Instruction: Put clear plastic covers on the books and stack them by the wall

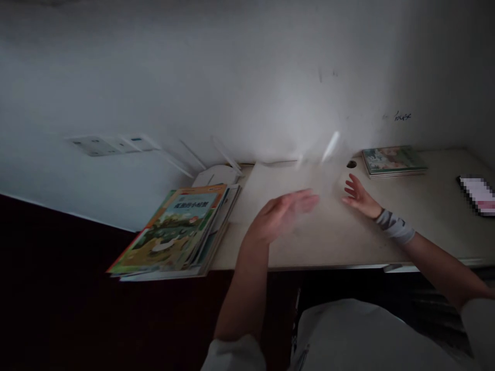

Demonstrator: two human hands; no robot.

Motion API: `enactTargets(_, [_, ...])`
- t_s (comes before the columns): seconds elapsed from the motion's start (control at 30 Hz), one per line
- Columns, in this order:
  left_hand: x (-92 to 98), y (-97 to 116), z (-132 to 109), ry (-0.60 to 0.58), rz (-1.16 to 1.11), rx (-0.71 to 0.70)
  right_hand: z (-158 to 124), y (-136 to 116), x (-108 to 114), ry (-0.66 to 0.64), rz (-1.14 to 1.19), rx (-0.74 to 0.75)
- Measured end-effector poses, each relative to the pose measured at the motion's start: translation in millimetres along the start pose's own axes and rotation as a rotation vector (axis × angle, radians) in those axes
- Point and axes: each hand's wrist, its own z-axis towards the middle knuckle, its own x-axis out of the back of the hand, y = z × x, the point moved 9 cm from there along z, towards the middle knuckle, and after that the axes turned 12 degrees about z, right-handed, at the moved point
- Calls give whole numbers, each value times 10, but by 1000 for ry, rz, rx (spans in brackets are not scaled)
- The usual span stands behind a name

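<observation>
My left hand [284,208] hovers over the middle of the white desk [247,247], its fingers stretched out to the right and smeared by motion. Facing it across a gap is my right hand [359,198], open, with fingers spread and a grey band around the wrist. I see nothing held in either hand. Behind and between them, a pale see-through shape with a bright streak [330,146] shows against the wall; it is too blurred to name. A stack of picture books [174,232] lies left of my left hand.
A white router [216,175] with several antennas stands behind the left books. At the back right lies a smaller pile of books [396,159], with a phone [477,195] farther right. A cable hole [351,164] pierces the desk; a socket panel [112,145] is on the wall [174,67].
</observation>
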Motion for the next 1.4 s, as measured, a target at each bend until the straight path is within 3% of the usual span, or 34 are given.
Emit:
enactTargets(0.07, [43,83,-22,86,-249,26,52,66,30,48,300,-137])
enactTargets(0.17, [169,-42,-13,286,-424,93,-3,52,18,3,559,-223])
enactTargets(0.23, [187,-250,14,368,-473,137,-86,23,100,21,608,-232])
enactTargets(0.33, [147,-714,17,445,-442,232,-273,53,417,188,490,-253])
enactTargets(0.43, [181,-1149,-97,553,-174,322,-537,105,746,313,285,-292])
enactTargets(0.53, [217,-1314,-201,543,334,392,-816,167,955,343,4,-387])
enactTargets(0.63, [194,-1084,-210,547,853,294,-997,93,1067,325,-460,-418])
enactTargets(0.7, [74,-800,-187,594,1092,152,-1031,-119,1061,350,-806,-283])
enactTargets(0.77, [-177,-599,-111,538,1259,54,-1043,-344,913,365,-1065,-68])
enactTargets(0.83, [-524,-541,5,349,1378,11,-1049,-406,664,291,-1182,96])
enactTargets(0.93, [-994,-614,112,65,1471,-7,-1057,-209,337,106,-1233,153])
enactTargets(1.0, [-1168,-735,130,-54,1490,21,-1076,-28,257,45,-1259,113])
enactTargets(1.1, [-1232,-987,106,-160,1476,101,-1121,141,263,18,-1283,70])
enactTargets(1.2, [-1179,-1155,52,-173,1456,107,-1171,157,289,36,-1300,74])
enactTargets(1.4, [-1205,-1206,-40,-181,1422,75,-1270,101,245,81,-1324,122])
